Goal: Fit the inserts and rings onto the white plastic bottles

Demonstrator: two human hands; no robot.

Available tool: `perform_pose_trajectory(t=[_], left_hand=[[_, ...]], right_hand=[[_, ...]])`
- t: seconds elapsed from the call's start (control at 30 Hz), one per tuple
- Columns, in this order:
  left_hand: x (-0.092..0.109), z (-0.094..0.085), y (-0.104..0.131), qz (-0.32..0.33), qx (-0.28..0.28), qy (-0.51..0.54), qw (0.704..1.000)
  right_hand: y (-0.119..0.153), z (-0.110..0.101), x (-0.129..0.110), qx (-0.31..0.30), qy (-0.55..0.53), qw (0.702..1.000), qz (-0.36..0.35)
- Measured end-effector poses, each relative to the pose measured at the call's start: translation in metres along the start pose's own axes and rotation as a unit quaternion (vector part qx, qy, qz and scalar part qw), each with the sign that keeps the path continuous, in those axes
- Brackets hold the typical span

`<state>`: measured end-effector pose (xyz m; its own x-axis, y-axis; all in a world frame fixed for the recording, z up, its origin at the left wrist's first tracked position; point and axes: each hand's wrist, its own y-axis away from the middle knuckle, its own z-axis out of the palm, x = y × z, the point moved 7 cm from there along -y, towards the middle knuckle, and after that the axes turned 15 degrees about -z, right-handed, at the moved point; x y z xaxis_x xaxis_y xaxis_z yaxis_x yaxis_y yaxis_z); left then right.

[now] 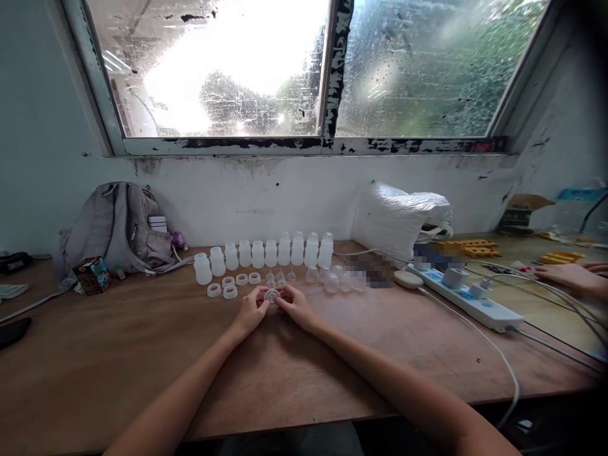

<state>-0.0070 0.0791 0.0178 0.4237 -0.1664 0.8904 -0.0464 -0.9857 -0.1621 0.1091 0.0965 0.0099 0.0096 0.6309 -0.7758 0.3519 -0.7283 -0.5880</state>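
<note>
Between both hands, at the middle of the table, is a clear round piece that looks like a ring with a nipple (272, 296). My left hand (253, 309) pinches its left side and my right hand (293, 304) its right side. Just behind the hands stand a few clear nipples (280, 277). To their left lie several translucent rings (230, 291). A row of frosted bottles (244, 254) runs behind, the ones at its right end topped with domed caps. Several loose clear caps (331, 282) sit right of the hands.
A grey backpack (121, 221) and a small brown carton (94, 275) are at the left. White plastic bag (389, 218), round white device (408, 279) and power strip (470, 303) with cables stand right. Another person's hand (565, 275) rests at the far right near yellow pieces (560, 257).
</note>
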Motion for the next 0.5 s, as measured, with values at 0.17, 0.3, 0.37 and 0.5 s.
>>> perform_pose_trajectory(t=[0.17, 0.3, 0.37, 0.5], left_hand=[[0.005, 0.001, 0.005, 0.017, 0.024, -0.058, 0.998], [0.012, 0.007, 0.014, 0.039, 0.022, -0.111, 0.993], [0.015, 0.008, 0.017, 0.045, 0.029, -0.132, 0.99], [0.018, 0.008, 0.022, 0.047, 0.036, -0.179, 0.982]], right_hand=[[0.0, 0.0, -0.004, -0.004, 0.078, 0.997, -0.028], [-0.001, -0.003, -0.002, -0.001, 0.135, 0.99, -0.046], [-0.002, -0.004, 0.001, -0.006, 0.136, 0.99, -0.045], [-0.006, -0.004, 0.007, -0.034, 0.113, 0.993, -0.03]])
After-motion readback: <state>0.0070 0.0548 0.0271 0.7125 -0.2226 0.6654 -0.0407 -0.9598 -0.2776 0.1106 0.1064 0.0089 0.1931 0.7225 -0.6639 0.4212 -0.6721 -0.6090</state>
